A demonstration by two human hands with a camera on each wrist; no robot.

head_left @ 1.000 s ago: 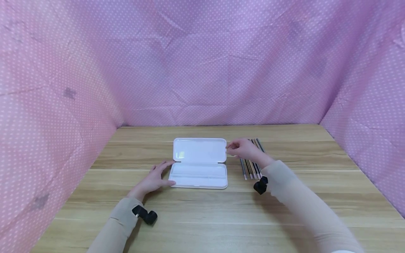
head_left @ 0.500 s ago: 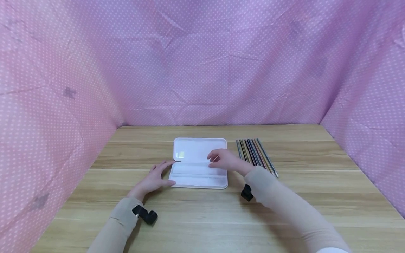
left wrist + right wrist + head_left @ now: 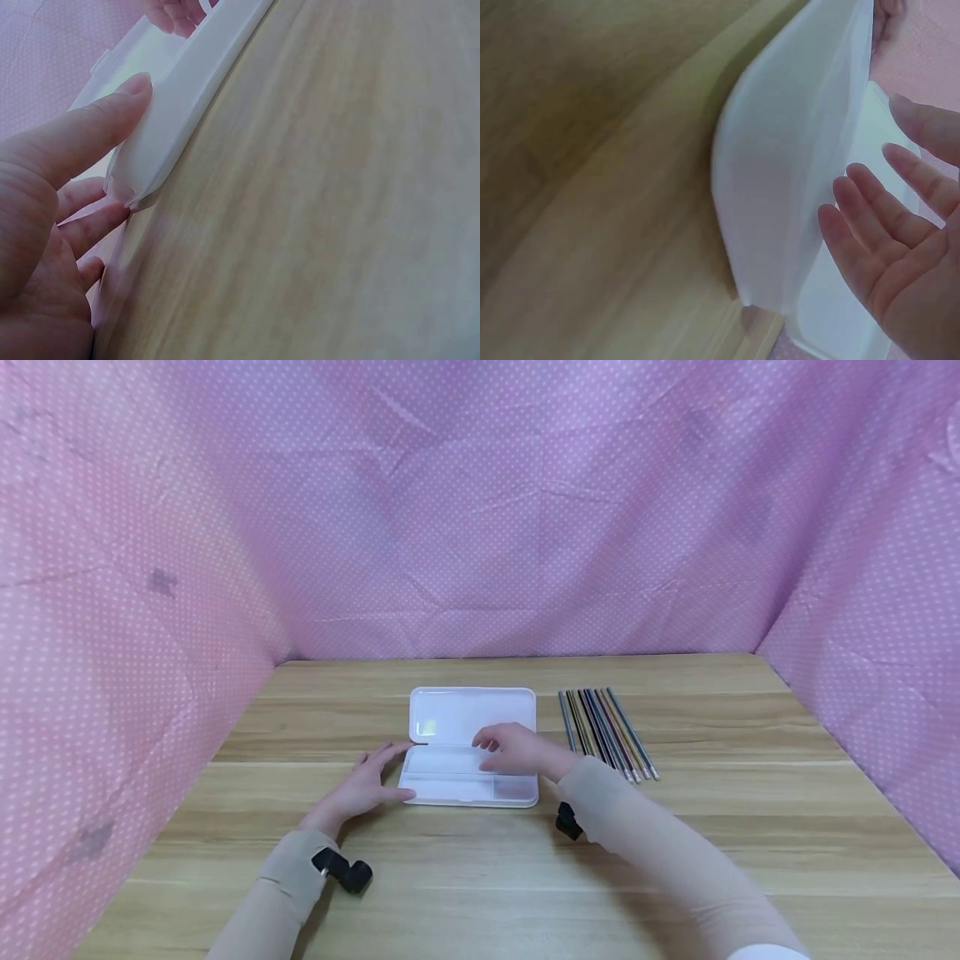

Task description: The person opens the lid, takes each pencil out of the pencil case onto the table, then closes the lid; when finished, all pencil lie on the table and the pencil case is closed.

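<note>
A white plastic pencil case (image 3: 450, 761) lies unfolded on the table, its lid (image 3: 450, 714) tipped back away from me. My left hand (image 3: 365, 783) holds the left end, thumb against the front corner and fingers round the side. In the left wrist view the left thumb (image 3: 112, 120) touches the white wall. Over the right part of the case hovers my right hand (image 3: 513, 750), fingers spread and loosely bent. Nothing shows between them in the right wrist view. A crosswise line marks off the right end of the front compartment.
Several pencils (image 3: 600, 727) lie side by side in a fan to the right of the case, near the right forearm. A pink dotted cloth (image 3: 525, 527) hangs behind the wooden table (image 3: 465, 877).
My right hand has moved left from beside the pencils to over the case. A crosswise line now shows in the front compartment. My left hand has stayed put.
</note>
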